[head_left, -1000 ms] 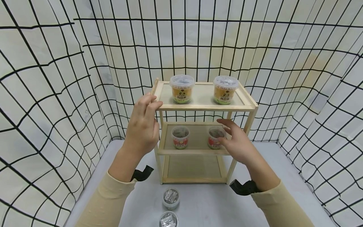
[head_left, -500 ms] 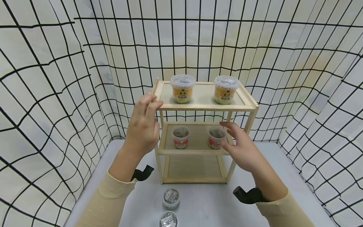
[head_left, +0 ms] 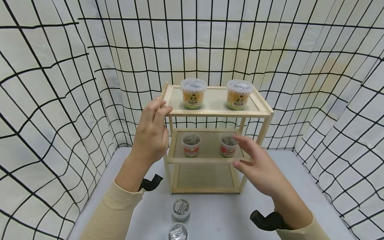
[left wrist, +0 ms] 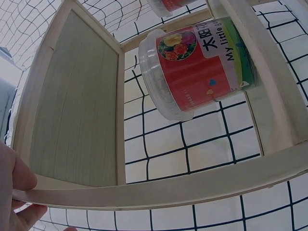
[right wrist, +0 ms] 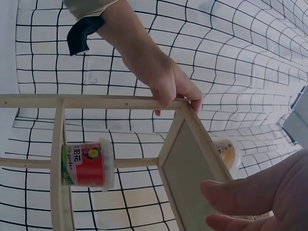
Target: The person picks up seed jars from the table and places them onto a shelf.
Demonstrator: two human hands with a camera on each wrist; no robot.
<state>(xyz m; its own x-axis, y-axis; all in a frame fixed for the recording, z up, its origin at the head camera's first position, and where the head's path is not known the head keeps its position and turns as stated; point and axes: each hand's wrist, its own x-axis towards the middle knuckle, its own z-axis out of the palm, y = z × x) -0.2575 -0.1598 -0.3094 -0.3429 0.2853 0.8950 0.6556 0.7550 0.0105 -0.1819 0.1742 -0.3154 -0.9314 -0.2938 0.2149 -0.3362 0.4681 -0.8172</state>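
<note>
A three-tier wooden shelf rack [head_left: 216, 114] stands on the table, and my left hand [head_left: 151, 131] grips its top front left corner. In the left wrist view, fingers and thumb [left wrist: 29, 214] pinch that wooden frame. My right hand [head_left: 261, 168] is held in front of the rack's right side, fingers spread and holding nothing. Just beyond its fingertips is a red-labelled clear plastic cup [head_left: 228, 147] on the middle tier. A matching red-labelled cup [head_left: 191, 145] sits left of it. Two lidded yellow-labelled cups [head_left: 193, 94] stand on the top tier.
Two small round containers [head_left: 181, 210] with shiny wrapped contents are on the white table in front of the rack. The bottom tier [head_left: 207, 178] is below the red cups. White cloth walls with black grid netting [head_left: 144, 43] enclose the back and sides.
My right hand has come away from the right red-labelled cup, moving back, down and to the right. The cup stays on the middle tier. My left hand keeps its grip on the rack.
</note>
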